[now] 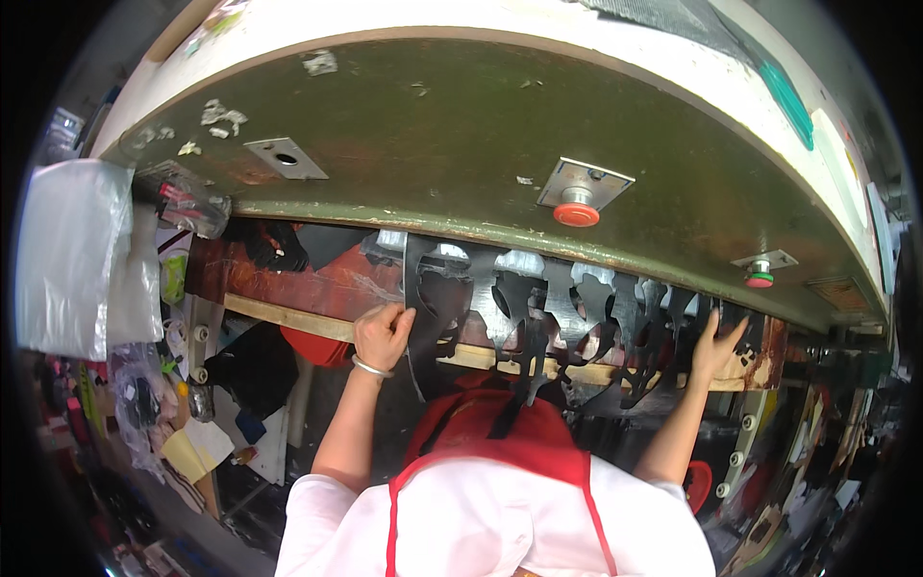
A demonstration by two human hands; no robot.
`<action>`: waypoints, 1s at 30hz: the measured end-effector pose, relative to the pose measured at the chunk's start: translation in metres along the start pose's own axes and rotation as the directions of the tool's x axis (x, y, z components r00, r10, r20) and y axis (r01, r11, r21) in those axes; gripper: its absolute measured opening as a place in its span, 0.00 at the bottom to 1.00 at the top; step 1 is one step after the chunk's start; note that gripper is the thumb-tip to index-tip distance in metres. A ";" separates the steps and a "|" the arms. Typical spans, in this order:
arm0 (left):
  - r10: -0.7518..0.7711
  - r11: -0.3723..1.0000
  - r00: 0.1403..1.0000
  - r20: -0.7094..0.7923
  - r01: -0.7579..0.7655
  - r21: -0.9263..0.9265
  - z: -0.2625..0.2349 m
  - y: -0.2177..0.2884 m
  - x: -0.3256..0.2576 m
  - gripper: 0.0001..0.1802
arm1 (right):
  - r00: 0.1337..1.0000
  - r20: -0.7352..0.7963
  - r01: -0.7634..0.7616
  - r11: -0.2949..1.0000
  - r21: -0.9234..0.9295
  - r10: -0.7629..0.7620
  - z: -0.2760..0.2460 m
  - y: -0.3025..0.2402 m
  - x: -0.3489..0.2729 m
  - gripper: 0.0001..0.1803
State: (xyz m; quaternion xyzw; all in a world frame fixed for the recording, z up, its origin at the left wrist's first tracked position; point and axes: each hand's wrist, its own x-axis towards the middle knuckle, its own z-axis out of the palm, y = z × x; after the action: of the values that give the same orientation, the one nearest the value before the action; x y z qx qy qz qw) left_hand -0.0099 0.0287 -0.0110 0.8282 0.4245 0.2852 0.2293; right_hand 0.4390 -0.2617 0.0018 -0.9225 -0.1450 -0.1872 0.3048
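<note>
A black sheet (486, 313) full of curved cut-out holes lies across the table under the green machine beam. Its near side hangs in ragged strips over the table's front edge. My left hand (383, 337), with a bangle at the wrist, is closed with curled fingers at the sheet's left edge. At the right end of the sheet, my right hand (716, 348) reaches up with thumb and fingers spread apart. Its fingertips are close to the sheet beneath the beam; whether they touch it I cannot tell.
The green beam (413, 125) overhangs the table, bearing a red push button (577, 210) and a green-and-red one (760, 276). Dark pieces (274, 245) lie on the reddish tabletop (327, 264) at left. Clear plastic bags (72, 260) hang farther left. Scraps clutter the floor on both sides.
</note>
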 end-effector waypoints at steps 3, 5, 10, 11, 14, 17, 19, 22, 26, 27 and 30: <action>-0.030 0.998 0.999 -0.016 0.029 -0.060 0.001 -0.002 -0.011 0.10 | 0.927 0.197 -0.369 0.870 0.328 0.319 0.001 0.065 -0.022 0.23; -0.036 0.996 0.998 -0.048 0.032 -0.082 0.004 -0.005 -0.019 0.08 | 0.936 0.258 -0.322 0.878 0.355 0.239 -0.001 0.091 -0.027 0.22; -0.034 0.993 0.999 0.037 0.038 -0.114 -0.004 -0.010 -0.052 0.09 | 0.991 0.112 -0.101 0.966 0.236 0.077 -0.034 0.111 -0.058 0.22; -0.051 0.992 0.996 0.074 0.059 -0.107 -0.012 -0.010 -0.059 0.08 | 0.970 0.144 -0.225 0.950 0.218 0.197 -0.047 0.107 -0.065 0.21; 0.056 0.988 0.981 0.187 -0.027 -0.155 -0.037 -0.006 -0.084 0.11 | 0.945 -0.003 -0.320 0.928 0.193 0.326 -0.064 0.062 -0.062 0.15; -0.075 0.988 0.939 0.334 0.116 -0.104 -0.052 -0.004 -0.102 0.17 | 0.992 -0.043 -0.087 0.901 0.425 0.116 -0.040 -0.044 -0.061 0.18; -0.132 0.987 0.930 0.342 0.156 -0.045 -0.049 -0.001 -0.115 0.22 | 0.939 0.307 -0.078 0.768 0.636 -0.158 -0.012 -0.133 -0.093 0.21; -0.181 0.983 0.949 0.258 0.165 0.081 -0.036 0.010 -0.143 0.24 | 0.552 0.534 0.356 0.761 0.543 -0.640 0.010 -0.237 -0.186 0.57; -0.131 0.991 0.973 0.189 0.132 0.007 -0.047 0.013 -0.186 0.16 | 0.532 0.639 0.316 0.830 0.460 -0.556 -0.004 -0.267 -0.266 0.62; -0.121 0.992 0.977 0.176 0.125 -0.014 -0.049 0.013 -0.196 0.15 | 0.563 0.626 0.284 0.838 0.466 -0.540 -0.008 -0.266 -0.276 0.62; -0.058 0.998 0.983 0.172 0.063 -0.025 -0.061 0.011 -0.219 0.12 | 0.590 0.610 0.121 0.805 0.580 -0.529 -0.027 -0.258 -0.282 0.60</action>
State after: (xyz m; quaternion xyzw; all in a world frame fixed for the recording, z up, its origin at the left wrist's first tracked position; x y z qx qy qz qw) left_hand -0.1486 -0.1512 -0.0205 0.8327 0.4240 0.2124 0.2858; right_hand 0.0832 -0.1230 0.0307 -0.7641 -0.4708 0.1971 0.3945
